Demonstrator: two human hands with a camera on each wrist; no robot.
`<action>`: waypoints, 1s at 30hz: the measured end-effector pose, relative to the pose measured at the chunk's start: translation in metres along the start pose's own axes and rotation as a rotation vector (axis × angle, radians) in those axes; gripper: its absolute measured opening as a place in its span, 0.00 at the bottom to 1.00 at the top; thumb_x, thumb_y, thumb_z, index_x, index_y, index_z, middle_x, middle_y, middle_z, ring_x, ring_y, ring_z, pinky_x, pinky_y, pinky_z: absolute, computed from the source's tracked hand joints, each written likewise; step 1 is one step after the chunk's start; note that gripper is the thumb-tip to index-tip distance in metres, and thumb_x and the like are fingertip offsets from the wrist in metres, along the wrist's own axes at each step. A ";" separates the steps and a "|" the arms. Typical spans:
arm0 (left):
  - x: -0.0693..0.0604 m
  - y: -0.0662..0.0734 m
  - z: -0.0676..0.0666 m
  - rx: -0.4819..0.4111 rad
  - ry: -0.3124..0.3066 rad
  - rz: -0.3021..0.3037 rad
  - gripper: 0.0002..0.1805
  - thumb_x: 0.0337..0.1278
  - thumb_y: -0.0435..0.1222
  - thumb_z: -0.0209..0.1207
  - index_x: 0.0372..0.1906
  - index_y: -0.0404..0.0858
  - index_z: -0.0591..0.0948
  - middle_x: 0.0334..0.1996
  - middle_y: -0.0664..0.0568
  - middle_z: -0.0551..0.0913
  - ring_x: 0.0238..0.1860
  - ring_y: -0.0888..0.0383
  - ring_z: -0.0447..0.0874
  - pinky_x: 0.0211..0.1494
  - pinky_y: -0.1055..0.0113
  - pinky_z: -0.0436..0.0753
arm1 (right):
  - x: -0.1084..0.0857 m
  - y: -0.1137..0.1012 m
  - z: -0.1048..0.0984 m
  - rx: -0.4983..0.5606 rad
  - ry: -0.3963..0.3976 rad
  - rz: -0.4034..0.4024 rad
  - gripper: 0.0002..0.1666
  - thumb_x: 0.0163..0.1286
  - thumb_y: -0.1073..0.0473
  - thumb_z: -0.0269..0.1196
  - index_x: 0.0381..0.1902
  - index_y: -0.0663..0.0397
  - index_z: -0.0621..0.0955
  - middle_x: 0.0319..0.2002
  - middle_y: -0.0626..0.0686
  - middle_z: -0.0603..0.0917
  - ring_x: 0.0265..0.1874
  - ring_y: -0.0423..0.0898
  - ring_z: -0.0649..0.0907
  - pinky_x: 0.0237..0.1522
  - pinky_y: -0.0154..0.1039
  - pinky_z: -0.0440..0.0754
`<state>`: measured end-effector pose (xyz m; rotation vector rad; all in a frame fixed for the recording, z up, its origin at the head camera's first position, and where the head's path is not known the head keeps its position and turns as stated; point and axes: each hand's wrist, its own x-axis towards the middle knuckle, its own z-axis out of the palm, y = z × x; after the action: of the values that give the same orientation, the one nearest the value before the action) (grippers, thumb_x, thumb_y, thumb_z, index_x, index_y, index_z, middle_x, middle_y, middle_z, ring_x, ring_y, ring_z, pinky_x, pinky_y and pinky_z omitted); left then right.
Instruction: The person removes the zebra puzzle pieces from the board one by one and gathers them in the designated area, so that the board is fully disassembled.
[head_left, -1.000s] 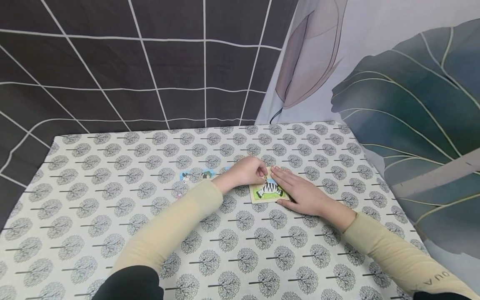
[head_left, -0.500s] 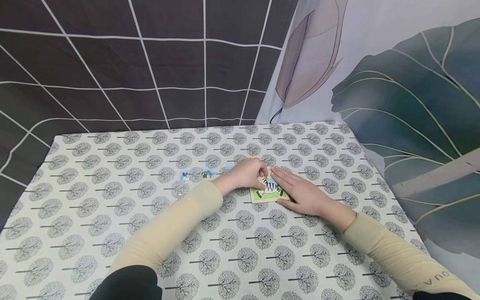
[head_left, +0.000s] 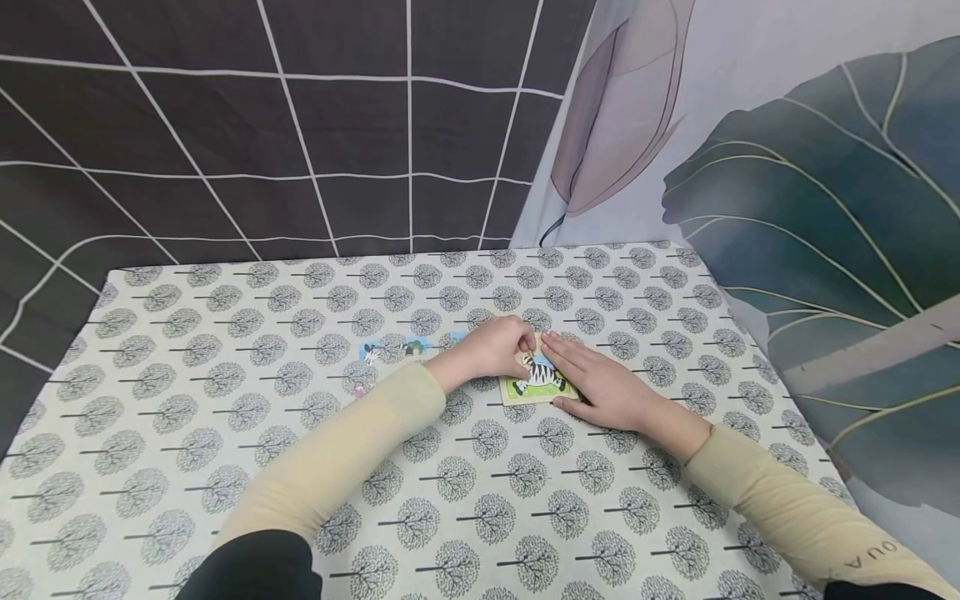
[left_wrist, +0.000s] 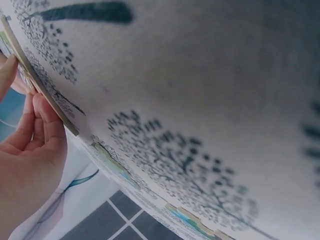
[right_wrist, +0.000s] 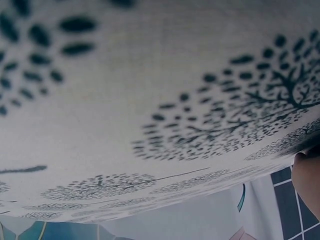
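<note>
A small square puzzle board (head_left: 517,398) with a zebra picture on green and blue lies on the tablecloth. My left hand (head_left: 491,346) is over its upper left side, with fingers bent and thumb pinching what looks like a puzzle piece (head_left: 528,361) at the zebra's head. The fingers largely cover that piece. In the left wrist view, the thumb and fingertips of my left hand (left_wrist: 32,130) meet at the board (left_wrist: 42,85), seen edge-on. With straight fingers, my right hand (head_left: 611,385) rests along the board's right side. Only a bit of it (right_wrist: 307,182) shows in the right wrist view.
Left of the board lie loose puzzle pieces: one with a zebra face (head_left: 370,353), one with a green tree (head_left: 415,347), a blue one (head_left: 457,337) partly behind my left hand, and a small pink spot (head_left: 358,391). A dark gridded curtain (head_left: 337,125) hangs behind the table.
My left thumb has come down slightly onto the board's left part, and more of the zebra shows beside it. My right hand has stayed in place.
</note>
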<state>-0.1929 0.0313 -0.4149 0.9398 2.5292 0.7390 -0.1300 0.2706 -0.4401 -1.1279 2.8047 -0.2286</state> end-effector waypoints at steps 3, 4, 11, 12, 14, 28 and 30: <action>0.000 0.000 0.000 -0.021 0.007 -0.001 0.23 0.52 0.39 0.80 0.52 0.36 0.85 0.46 0.49 0.86 0.47 0.57 0.82 0.59 0.65 0.84 | 0.001 0.001 0.000 -0.004 0.001 -0.002 0.50 0.79 0.41 0.59 0.85 0.61 0.54 0.86 0.61 0.54 0.84 0.60 0.59 0.85 0.57 0.58; 0.000 0.000 -0.001 -0.032 0.011 0.000 0.23 0.52 0.39 0.79 0.52 0.36 0.85 0.46 0.49 0.86 0.47 0.57 0.83 0.59 0.65 0.84 | 0.001 0.001 0.000 -0.005 0.001 -0.004 0.50 0.79 0.41 0.59 0.85 0.61 0.54 0.86 0.61 0.54 0.84 0.60 0.59 0.85 0.57 0.58; 0.001 0.002 -0.003 -0.159 0.056 -0.007 0.13 0.61 0.36 0.74 0.47 0.36 0.86 0.42 0.49 0.89 0.43 0.58 0.85 0.52 0.73 0.85 | 0.000 0.000 -0.001 -0.014 0.002 -0.009 0.49 0.79 0.42 0.58 0.84 0.62 0.54 0.85 0.62 0.54 0.84 0.61 0.59 0.85 0.57 0.58; 0.001 0.002 -0.003 -0.176 0.068 -0.012 0.11 0.63 0.36 0.73 0.46 0.36 0.86 0.41 0.49 0.89 0.42 0.58 0.86 0.52 0.73 0.85 | 0.000 0.000 -0.001 -0.014 0.002 -0.008 0.49 0.79 0.42 0.58 0.84 0.62 0.54 0.85 0.62 0.54 0.84 0.61 0.59 0.85 0.57 0.58; 0.001 0.003 -0.003 -0.206 0.098 -0.022 0.08 0.64 0.35 0.72 0.44 0.37 0.87 0.40 0.49 0.90 0.41 0.59 0.87 0.51 0.74 0.86 | 0.000 0.000 -0.001 -0.014 0.003 -0.009 0.49 0.79 0.42 0.59 0.84 0.63 0.55 0.85 0.62 0.54 0.84 0.61 0.60 0.85 0.58 0.58; -0.010 -0.004 -0.010 -0.363 0.183 -0.027 0.05 0.62 0.34 0.73 0.40 0.38 0.90 0.38 0.49 0.92 0.38 0.59 0.89 0.50 0.73 0.87 | 0.000 0.000 -0.001 -0.010 0.006 -0.006 0.50 0.79 0.41 0.59 0.84 0.62 0.54 0.86 0.62 0.54 0.85 0.60 0.59 0.85 0.57 0.58; -0.014 -0.007 -0.016 -0.373 0.188 -0.038 0.05 0.61 0.34 0.73 0.40 0.38 0.89 0.38 0.49 0.92 0.39 0.59 0.89 0.51 0.72 0.87 | 0.000 0.000 -0.001 -0.010 0.004 -0.006 0.50 0.79 0.41 0.59 0.84 0.62 0.54 0.86 0.62 0.53 0.85 0.60 0.58 0.85 0.56 0.58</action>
<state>-0.1934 0.0116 -0.4039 0.7212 2.4276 1.2844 -0.1303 0.2705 -0.4395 -1.1395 2.8094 -0.2179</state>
